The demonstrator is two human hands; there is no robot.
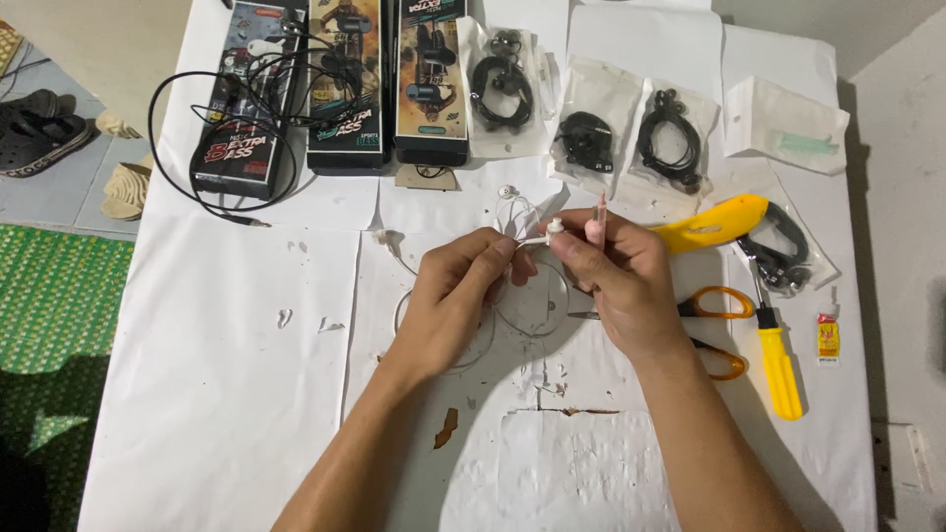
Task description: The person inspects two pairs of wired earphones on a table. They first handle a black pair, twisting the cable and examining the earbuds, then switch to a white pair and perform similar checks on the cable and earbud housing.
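White earphone (554, 228) pinched between left hand (455, 296) and right hand (619, 281) at centre — three boxes (345, 84) upper left, three bagged black earphones (583, 138) above.

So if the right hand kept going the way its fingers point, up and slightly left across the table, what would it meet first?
Probably the clear bag of black earphones, the nearest thing beyond the right hand and the white earbud it pinches; height above the table is unclear.

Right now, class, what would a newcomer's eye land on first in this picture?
At the centre, the left hand and right hand meet over a white earphone with thin white cable. To the right lie a yellow screwdriver and orange-handled scissors; along the far edge, three earphone boxes.
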